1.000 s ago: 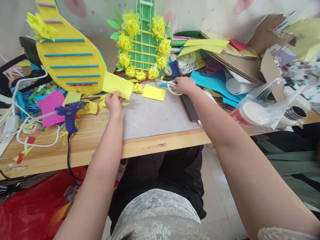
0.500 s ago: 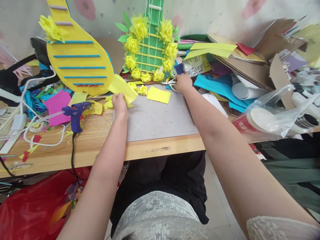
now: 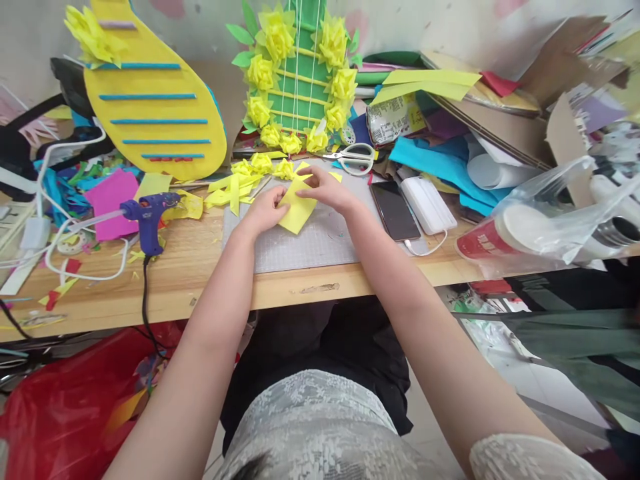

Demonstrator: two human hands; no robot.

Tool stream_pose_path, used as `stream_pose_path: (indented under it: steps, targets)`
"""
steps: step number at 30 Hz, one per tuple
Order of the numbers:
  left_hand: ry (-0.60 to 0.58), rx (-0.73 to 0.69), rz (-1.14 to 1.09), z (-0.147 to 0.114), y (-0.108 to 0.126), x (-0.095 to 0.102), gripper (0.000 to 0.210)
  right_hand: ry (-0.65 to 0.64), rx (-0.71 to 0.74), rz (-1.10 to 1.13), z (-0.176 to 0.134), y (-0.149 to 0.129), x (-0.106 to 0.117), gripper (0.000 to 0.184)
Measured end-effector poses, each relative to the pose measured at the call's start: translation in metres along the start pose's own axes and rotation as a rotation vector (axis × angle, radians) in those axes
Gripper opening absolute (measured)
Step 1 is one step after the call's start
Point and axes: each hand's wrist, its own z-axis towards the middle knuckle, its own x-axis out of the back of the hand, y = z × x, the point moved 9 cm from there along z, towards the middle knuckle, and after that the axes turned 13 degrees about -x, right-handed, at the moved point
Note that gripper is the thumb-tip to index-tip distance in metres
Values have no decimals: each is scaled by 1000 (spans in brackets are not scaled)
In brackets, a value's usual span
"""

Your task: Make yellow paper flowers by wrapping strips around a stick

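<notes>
My left hand [image 3: 269,211] pinches the left edge of a yellow sheet of paper [image 3: 296,215] just above the grey cutting mat [image 3: 345,250]. At the sheet's upper right is my right hand [image 3: 327,189], its thumb and fingers apart over the paper. Another bit of yellow paper [image 3: 338,177] shows behind that hand. Yellow paper strips [image 3: 233,192] and small paper flowers [image 3: 261,164] lie left and behind. Scissors with white handles [image 3: 356,159] rest at the mat's back right.
A green guitar shape with yellow flowers [image 3: 300,93] and a yellow one [image 3: 150,110] stand behind. Left is a blue glue gun [image 3: 150,217]. A phone [image 3: 394,210], a white power bank [image 3: 429,205] and a bagged cup [image 3: 483,240] are right, before piled cardboard [image 3: 493,130].
My right hand has let go of the scissors and come left to the yellow paper. The strips from my left hand now lie at the left; that hand has moved right to the sheet.
</notes>
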Motion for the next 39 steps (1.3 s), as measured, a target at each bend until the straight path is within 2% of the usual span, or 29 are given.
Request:
stream_pose_path:
  steps: [3,6,9,12,16,20,25,29,34,36,39]
  targets:
    - [-15,4,19,1,3,0,19,2,-45,19,0,5,8,33]
    - [184,81,-82,3,-3,15,24,85,-67,128,-1,6,20,29]
    - [365,235,-329,0,-17,19,27,236,-143,318,-1,15,34,26]
    - [392,321,-450,-2,-24,10,30,333,-196,435,-2,24,41,21]
    - [416,315,-389,-4,-24,5,29,356,-227,437,-1,33,42,18]
    - [451,281,-315,-3,-26,3,27,432,-194,332,1,37,52,14]
    - [447,255,-288,-1,-28,0,24,626,-197,223,3,53,81,11]
    - [465,254,-280,-2,-30,1,23,765,-236,-122,-3,53,97,19]
    - [471,254,-285,-2,-30,2,21,772,-296,-566,-10,34,93,30]
    - [469,246,-288,-2,-30,2,21,766,-311,-647,-12,26,93,33]
    - [467,239,-278,-2,-30,3,20,776,-293,-654,-14,16,95,35]
